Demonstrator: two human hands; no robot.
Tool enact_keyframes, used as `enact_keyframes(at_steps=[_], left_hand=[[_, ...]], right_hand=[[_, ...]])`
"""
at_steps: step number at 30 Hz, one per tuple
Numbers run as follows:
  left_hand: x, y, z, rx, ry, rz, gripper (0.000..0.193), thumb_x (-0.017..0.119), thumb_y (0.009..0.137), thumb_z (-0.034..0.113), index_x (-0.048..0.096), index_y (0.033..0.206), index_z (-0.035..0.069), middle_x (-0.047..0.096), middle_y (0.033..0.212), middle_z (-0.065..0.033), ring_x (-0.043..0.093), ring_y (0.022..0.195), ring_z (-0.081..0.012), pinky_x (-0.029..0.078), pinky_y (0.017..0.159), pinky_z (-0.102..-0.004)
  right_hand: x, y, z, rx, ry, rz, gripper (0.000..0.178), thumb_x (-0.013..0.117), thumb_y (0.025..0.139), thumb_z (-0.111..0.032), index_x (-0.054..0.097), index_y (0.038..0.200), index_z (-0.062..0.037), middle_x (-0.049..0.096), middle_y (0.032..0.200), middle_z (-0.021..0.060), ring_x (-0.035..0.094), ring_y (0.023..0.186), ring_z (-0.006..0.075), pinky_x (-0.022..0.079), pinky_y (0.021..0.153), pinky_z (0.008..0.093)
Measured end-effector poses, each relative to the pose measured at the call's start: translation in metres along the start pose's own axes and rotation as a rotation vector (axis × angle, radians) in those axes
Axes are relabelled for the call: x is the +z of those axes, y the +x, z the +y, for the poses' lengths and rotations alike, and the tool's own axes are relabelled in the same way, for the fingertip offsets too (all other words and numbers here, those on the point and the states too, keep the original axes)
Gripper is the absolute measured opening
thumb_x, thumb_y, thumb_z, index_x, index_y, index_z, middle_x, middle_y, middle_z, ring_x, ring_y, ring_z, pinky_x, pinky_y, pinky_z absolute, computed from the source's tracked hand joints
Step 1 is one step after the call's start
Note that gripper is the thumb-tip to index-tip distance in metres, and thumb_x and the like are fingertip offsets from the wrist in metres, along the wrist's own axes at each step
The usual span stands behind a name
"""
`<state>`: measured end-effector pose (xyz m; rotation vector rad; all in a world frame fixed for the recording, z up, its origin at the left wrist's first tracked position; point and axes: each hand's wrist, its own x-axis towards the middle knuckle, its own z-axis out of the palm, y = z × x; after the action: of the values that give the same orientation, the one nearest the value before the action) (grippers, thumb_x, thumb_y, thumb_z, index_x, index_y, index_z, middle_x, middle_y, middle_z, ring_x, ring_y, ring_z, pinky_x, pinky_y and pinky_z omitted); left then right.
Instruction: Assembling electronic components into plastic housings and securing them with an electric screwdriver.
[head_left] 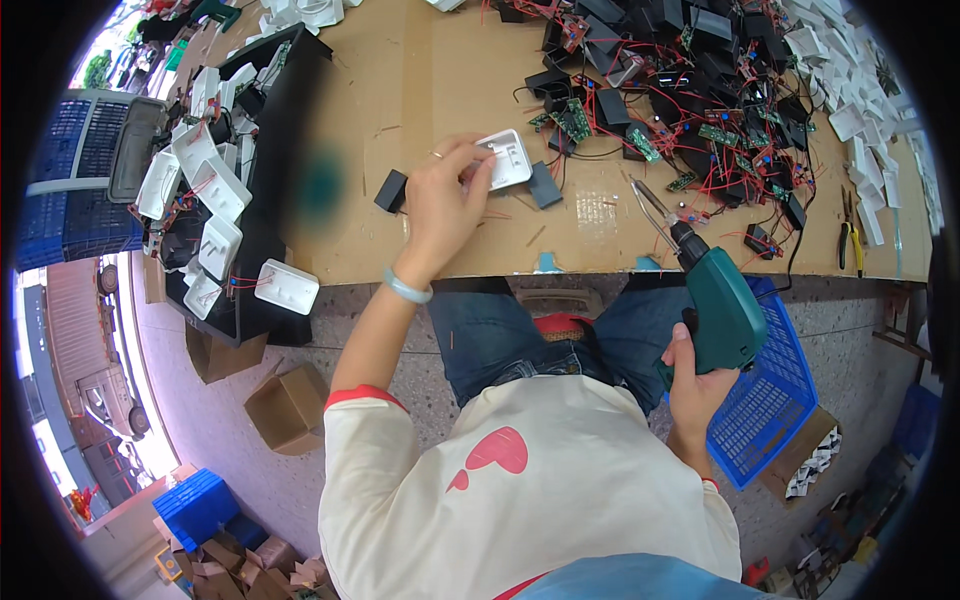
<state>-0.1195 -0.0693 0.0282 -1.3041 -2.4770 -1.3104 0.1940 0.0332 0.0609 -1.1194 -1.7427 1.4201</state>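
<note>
Casing (pixel 513 162) of white plastic, pinched in your left hand (pixel 445 195) over the table's (pixel 400 120) near part, looks light, stiff and slightly slick; take it by the rim. Your right hand (pixel 695 388) grasps the green drill (pixel 725 305), probably heavier, low down.

The casing (pixel 511 160) looks smooth plastic, the drill body (pixel 724 305) matt plastic.

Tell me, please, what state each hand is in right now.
Left hand: closed, fingers pinching the white case at its left side.
Right hand: closed, gripping the green drill.
</note>
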Motion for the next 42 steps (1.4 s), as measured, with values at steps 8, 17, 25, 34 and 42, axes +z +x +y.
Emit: enact_keyframes(at_steps=[8,17,25,34,42], left_hand=[[-0.005,-0.031,-0.003,0.217,0.404,0.131,0.006,0.071,0.085,0.005,0.071,0.091,0.002,0.070,0.108,-0.0096,0.068,0.086,-0.0271,0.056,0.072,-0.0360],[0.016,-0.045,0.009,0.011,0.116,0.224,0.007,0.073,0.085,0.004,0.073,0.090,0.000,0.067,0.114,-0.0128,0.068,0.072,-0.0237,0.056,0.065,-0.0336],[0.019,-0.044,0.009,0.007,0.148,0.228,0.009,0.073,0.084,0.003,0.072,0.093,0.000,0.068,0.115,-0.0137,0.069,0.078,-0.0268,0.057,0.070,-0.0345],[0.016,-0.042,0.007,0.087,0.216,0.231,0.011,0.073,0.082,0.002,0.073,0.093,0.001,0.069,0.113,-0.0136,0.069,0.091,-0.0292,0.057,0.080,-0.0379],[0.016,-0.042,0.007,0.082,0.215,0.200,0.011,0.072,0.082,0.000,0.073,0.093,-0.001,0.068,0.113,-0.0140,0.069,0.091,-0.0279,0.057,0.079,-0.0378]], right_hand=[[0.011,-0.005,-0.005,0.016,-0.008,-0.108,0.020,0.067,0.092,0.002,0.062,0.111,0.0056,0.061,0.072,0.0036,0.056,0.059,0.0086,0.046,0.054,0.0231],[0.024,-0.006,-0.004,-0.185,-0.195,-0.365,0.029,0.070,0.092,-0.004,0.062,0.119,0.0042,0.064,0.082,0.0049,0.059,0.064,0.0098,0.049,0.058,0.0261],[0.060,-0.002,0.003,-0.305,-0.156,-0.303,0.030,0.074,0.089,-0.004,0.059,0.114,0.0016,0.071,0.090,0.0097,0.067,0.075,0.0114,0.053,0.070,0.0251],[0.078,0.004,0.014,-0.385,-0.180,-0.293,0.032,0.073,0.090,-0.005,0.058,0.117,0.0008,0.071,0.086,0.0098,0.068,0.071,0.0139,0.053,0.068,0.0272],[0.085,0.006,0.012,-0.315,-0.177,-0.301,0.030,0.073,0.090,-0.005,0.057,0.115,-0.0001,0.070,0.085,0.0117,0.068,0.070,0.0170,0.053,0.067,0.0282]])
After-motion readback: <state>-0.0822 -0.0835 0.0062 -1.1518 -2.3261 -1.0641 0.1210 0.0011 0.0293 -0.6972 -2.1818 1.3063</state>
